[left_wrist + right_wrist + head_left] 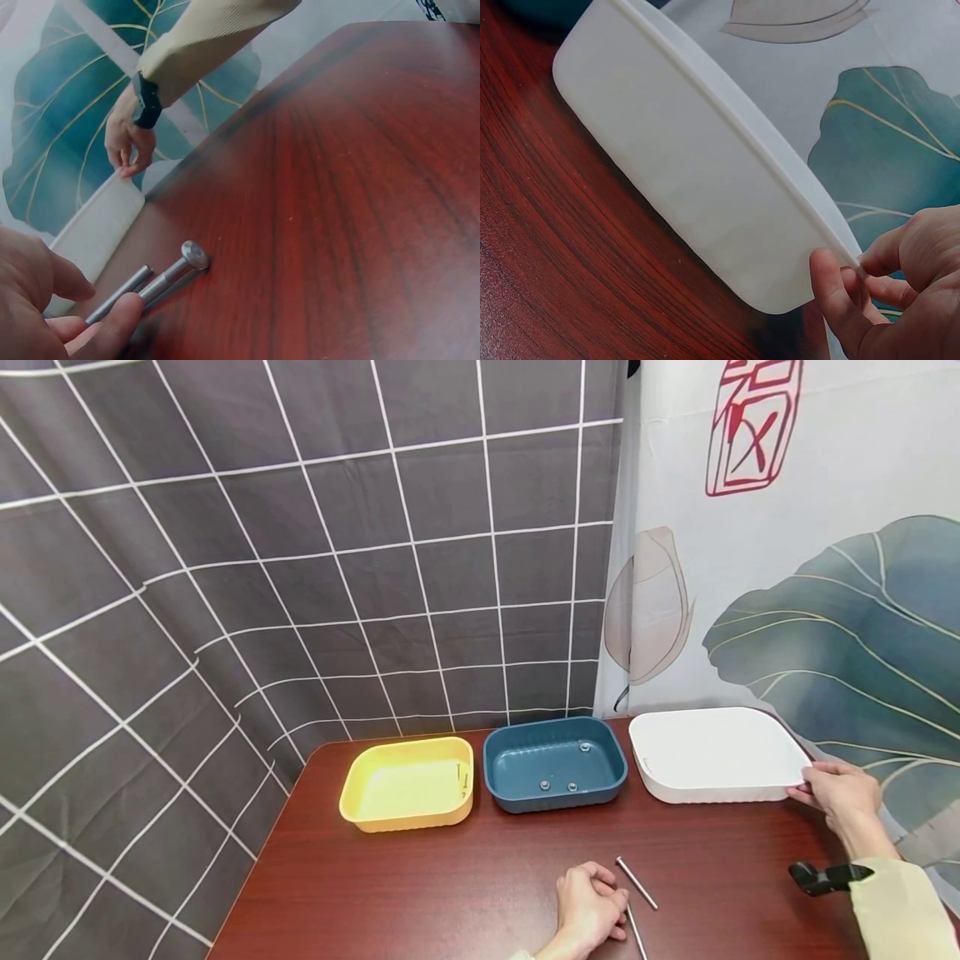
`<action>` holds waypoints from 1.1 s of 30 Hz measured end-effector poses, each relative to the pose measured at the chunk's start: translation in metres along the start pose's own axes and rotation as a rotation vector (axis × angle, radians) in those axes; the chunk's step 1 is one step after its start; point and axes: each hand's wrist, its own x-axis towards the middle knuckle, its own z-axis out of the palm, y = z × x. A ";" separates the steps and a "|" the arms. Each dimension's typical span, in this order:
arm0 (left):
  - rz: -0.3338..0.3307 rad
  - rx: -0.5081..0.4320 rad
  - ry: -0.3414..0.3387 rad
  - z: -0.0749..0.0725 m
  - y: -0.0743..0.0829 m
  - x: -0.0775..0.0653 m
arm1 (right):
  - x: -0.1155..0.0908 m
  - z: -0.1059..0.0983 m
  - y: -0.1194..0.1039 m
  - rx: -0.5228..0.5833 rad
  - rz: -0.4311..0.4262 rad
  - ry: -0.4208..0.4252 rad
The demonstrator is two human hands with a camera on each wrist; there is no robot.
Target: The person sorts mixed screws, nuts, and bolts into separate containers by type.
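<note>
At the right end of the table, my right hand (843,789) pinches the corner rim of a white plastic tray (682,165) between thumb and fingers. My left hand (588,906) is low over the table beside two long metal bolts. One bolt (636,882) lies slanted just right of the fingers. The other bolt (174,274) runs behind a fingertip in the left wrist view, its round head pointing towards the near side. Thumb and fingertips of the left hand stand apart, with the bolts right at them. The fingers hide part of both shafts.
A teal tray (555,793) with several nuts stands left of the white one. Further left is a yellow tray (408,822) with small screws (462,777). A grey checked curtain (337,568) and a leaf-patterned white cloth (825,635) hang behind the dark red table (375,893).
</note>
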 end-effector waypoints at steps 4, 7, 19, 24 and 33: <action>0.040 0.057 0.021 0.002 -0.003 -0.004 | 0.001 0.000 -0.001 0.002 0.005 0.000; 0.112 0.169 0.072 0.006 -0.007 -0.007 | 0.001 0.000 -0.001 -0.005 0.011 0.001; 0.282 0.393 0.200 0.016 -0.014 -0.011 | 0.000 -0.001 0.001 -0.050 0.000 -0.007; 0.312 0.450 0.199 0.017 -0.016 -0.009 | 0.001 -0.002 0.001 -0.057 0.002 -0.005; 0.402 0.674 0.199 0.019 -0.019 -0.007 | 0.001 -0.001 0.002 -0.045 -0.003 -0.013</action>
